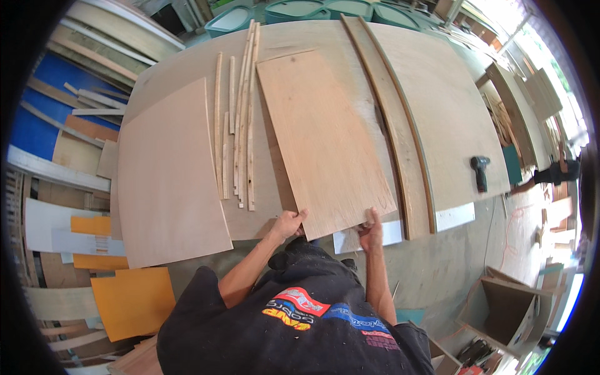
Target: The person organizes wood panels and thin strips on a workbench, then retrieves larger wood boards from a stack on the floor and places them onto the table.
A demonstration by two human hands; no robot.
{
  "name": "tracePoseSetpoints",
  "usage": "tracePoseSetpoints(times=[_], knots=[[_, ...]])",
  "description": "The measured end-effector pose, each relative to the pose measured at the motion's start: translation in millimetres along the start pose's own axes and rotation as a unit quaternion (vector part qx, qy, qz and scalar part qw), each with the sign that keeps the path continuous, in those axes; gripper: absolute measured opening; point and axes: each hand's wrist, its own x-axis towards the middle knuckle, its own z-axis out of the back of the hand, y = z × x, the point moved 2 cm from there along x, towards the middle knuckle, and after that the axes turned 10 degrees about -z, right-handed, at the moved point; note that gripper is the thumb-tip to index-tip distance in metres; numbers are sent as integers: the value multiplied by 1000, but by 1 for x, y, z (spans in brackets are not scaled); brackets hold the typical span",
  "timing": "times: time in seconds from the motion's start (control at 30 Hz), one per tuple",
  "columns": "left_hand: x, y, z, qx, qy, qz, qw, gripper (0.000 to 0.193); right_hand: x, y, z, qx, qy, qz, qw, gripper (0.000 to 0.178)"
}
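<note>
Plywood, a light brown rectangular panel (322,140), lies flat on my big sheet-covered workbench (450,112), its near edge overhanging toward me. Left of it rests a second, paler panel (165,178), with a bundle of thin wooden strips (240,119) between them. My left hand (289,223) clamps the near left corner, my right hand (371,230) the near right. I judge I'm positioning it; next calls for an even, square pull.
</note>
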Motion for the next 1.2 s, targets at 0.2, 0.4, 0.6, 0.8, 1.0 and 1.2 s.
tracePoseSetpoints(times=[0.2, 0.4, 0.6, 0.8, 1.0, 1.2], knots=[[-70, 17, -51, -29, 124, 62, 990, 75, -103, -51, 47, 9, -58, 48, 997, 55], [-16, 24, 14, 91, -139, -7, 986, 70, -212, -65, 136, -9, -164, 155, 974, 55], [56, 15, 14, 92, -323, -17, 942, 86, -311, -119, 227, 49, -367, 201, 907, 55], [15, 30, -34, 92, -174, 11, 980, 77, -400, -178, 287, 59, -485, 239, 839, 62], [-25, 34, -88, 338, -135, -85, 927, 66, -462, -230, 335, 74, -536, 212, 814, 67], [-24, 18, -112, 475, -66, -81, 874, 67, -460, -224, 347, 30, -529, 178, 829, 69]])
